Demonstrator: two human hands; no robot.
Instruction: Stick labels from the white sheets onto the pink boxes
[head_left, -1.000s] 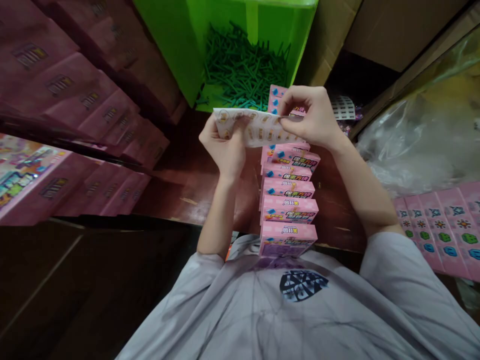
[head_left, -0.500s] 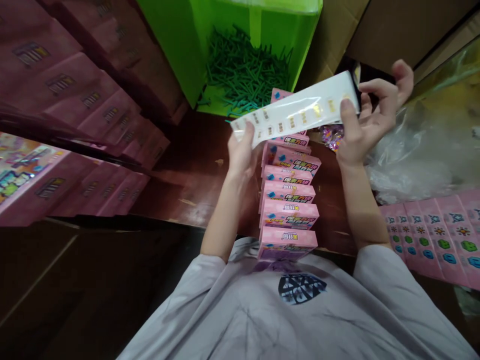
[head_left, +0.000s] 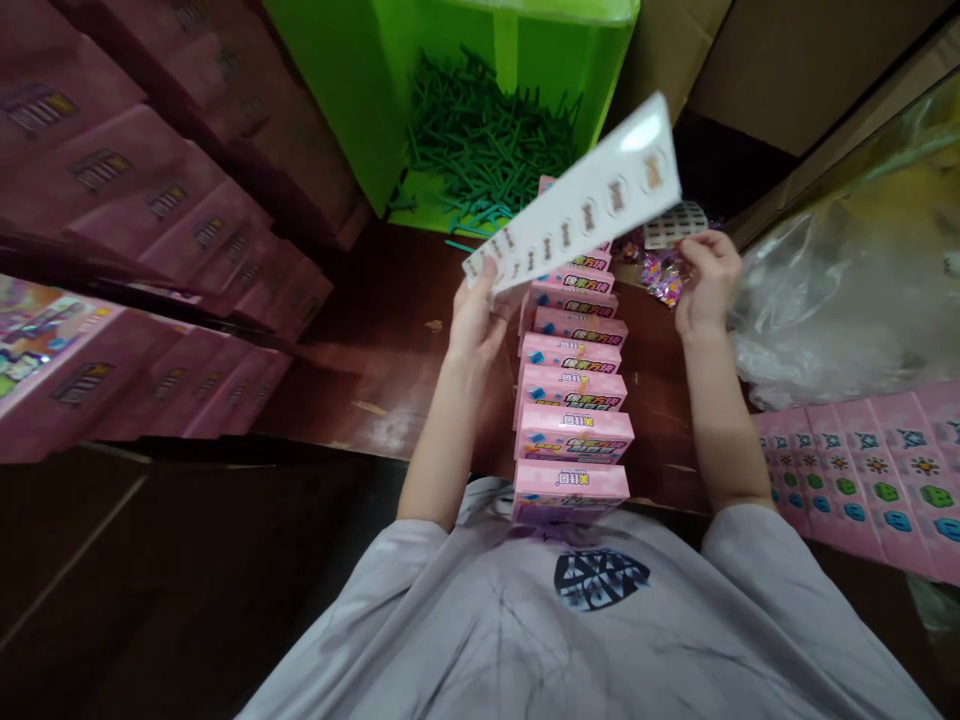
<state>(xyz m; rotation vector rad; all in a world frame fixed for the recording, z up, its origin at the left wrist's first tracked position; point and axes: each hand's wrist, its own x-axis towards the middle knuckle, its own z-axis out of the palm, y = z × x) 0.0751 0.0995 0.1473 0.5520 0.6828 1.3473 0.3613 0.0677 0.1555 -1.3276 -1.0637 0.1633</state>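
My left hand pinches the lower left end of a long white sticker sheet with small printed labels. The sheet slants up to the right, its far end free in the air. My right hand closes thumb and fingers on the edge of a smaller pale sheet patterned with dark rectangles. Below the long sheet, a row of pink boxes stands on the brown table and runs toward my shirt. The long sheet hides part of the row's far end.
A bright green bin at the back holds many green sticks. Stacked pink boxes rise on the left. Shiny purple packets lie near my right hand. Clear plastic bags and more pink boxes are at right.
My right hand has let go of the long sheet's right end, moved down, and now grips the smaller patterned sheet. The long sheet's free end has tilted upward in my left hand.
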